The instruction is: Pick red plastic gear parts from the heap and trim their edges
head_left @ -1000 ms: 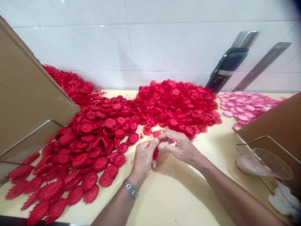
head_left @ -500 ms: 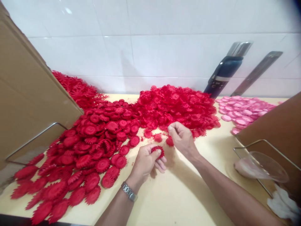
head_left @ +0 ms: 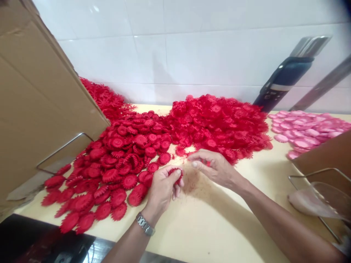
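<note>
My left hand (head_left: 162, 184), with a metal-band watch (head_left: 145, 223) at the wrist, pinches a dark red disc with a toothed edge (head_left: 177, 175) between thumb and fingers. To its right, my right hand (head_left: 216, 171) hovers palm down by the front of a pile of bright red fringed pieces (head_left: 216, 124). Its thumb and forefinger are apart, and a bit of red shows in the gap; whether the hand touches that is unclear. Left of my hands spreads a heap of dark red toothed discs (head_left: 117, 168), some stacked together.
Cardboard (head_left: 52, 98) stands at left beside a bent wire (head_left: 64, 148). Pink discs (head_left: 309, 129) lie at right, near a brown panel (head_left: 326, 157) and a clear plastic cup (head_left: 312, 202). A dark blue bottle (head_left: 287, 75) leans at the tiled wall. Red crumbs dot the table (head_left: 197, 223).
My right hand has come down and left, and its pinched fingers have parted. My left hand keeps the disc, now tilted more. The whole view has shifted.
</note>
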A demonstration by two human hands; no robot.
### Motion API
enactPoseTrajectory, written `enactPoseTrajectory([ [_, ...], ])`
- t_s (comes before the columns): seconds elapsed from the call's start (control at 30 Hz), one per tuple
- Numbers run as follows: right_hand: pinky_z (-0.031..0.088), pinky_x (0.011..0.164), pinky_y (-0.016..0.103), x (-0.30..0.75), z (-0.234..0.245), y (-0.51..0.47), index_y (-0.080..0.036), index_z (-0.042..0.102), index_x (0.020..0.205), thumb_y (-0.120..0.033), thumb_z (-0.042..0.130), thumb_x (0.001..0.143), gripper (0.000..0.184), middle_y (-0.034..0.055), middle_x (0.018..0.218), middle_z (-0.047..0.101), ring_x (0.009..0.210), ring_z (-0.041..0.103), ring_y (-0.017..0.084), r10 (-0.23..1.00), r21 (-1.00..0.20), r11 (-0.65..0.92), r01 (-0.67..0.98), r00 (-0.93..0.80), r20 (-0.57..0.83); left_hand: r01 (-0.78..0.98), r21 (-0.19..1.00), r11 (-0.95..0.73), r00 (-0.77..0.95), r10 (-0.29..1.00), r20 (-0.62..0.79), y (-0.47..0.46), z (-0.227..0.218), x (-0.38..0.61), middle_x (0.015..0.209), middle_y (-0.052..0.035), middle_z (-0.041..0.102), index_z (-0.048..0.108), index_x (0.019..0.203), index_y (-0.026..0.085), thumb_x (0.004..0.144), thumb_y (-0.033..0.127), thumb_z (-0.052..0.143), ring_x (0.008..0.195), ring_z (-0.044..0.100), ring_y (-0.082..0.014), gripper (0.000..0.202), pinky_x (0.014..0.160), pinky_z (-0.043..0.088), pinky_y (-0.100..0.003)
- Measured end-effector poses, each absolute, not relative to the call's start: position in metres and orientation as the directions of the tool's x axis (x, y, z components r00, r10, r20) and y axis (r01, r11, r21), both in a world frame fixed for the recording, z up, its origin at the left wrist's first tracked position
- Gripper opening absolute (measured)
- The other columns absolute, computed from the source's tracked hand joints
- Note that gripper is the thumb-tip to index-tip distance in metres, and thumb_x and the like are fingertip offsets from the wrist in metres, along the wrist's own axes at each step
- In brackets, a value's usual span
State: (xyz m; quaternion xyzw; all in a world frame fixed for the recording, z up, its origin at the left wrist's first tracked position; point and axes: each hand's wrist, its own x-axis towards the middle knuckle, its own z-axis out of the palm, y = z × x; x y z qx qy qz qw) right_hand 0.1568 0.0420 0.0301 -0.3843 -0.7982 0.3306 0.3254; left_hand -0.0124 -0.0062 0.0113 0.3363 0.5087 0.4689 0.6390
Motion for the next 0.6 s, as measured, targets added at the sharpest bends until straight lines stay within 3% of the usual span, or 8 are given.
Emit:
enactPoseTrajectory([
  [0.23, 0.042, 0.055, 0.022, 0.131, 0.028, 0.025, -0.016, 0.06, 0.085, -0.03, 0.058, 0.078, 0.016, 0.0013, 0.071, 0.062, 0.061, 0.053, 0.011, 0.83, -0.916, 0.308, 0.257, -0.543, 0.127, -0.252, 0.88, 0.403, 0.075, 0.915, -0.397, -0.014, 0.008, -0.016, 0.041, 0.0045, 0.052, 0.052, 0.067, 0.015, 0.066, 0.046, 0.064, 0.023, 0.041, -0.0062, 0.033, 0.023, 0.023, -0.014],
  [0.5, 0.048, 0.063, 0.029, 0.129, 0.024, 0.02, -0.018, 0.052, 0.087, -0.037, 0.058, 0.078, 0.022, 0.0002, 0.065, 0.063, 0.062, 0.061, 0.014, 0.798, -0.999, 0.035, -0.034, -0.601, 0.049, -0.146, 0.919, 0.366, 0.048, 0.93, -0.363, -0.008, 0.004, -0.01, 0.035, 0.0065, 0.045, 0.046, 0.057, 0.016, 0.068, 0.053, 0.061, 0.023, 0.032, -0.0033, 0.041, 0.024, 0.019, -0.014],
  [0.6, 0.047, 0.059, 0.028, 0.13, 0.023, 0.02, -0.018, 0.053, 0.081, -0.033, 0.057, 0.078, 0.016, 0.0001, 0.064, 0.062, 0.06, 0.06, 0.014, 0.801, -0.997, 0.063, 0.039, -0.598, 0.027, -0.112, 0.929, 0.352, 0.037, 0.936, -0.35, -0.007, 0.004, -0.009, 0.036, 0.0065, 0.042, 0.045, 0.056, 0.016, 0.071, 0.056, 0.056, 0.024, 0.031, -0.0029, 0.044, 0.025, 0.02, -0.014],
])
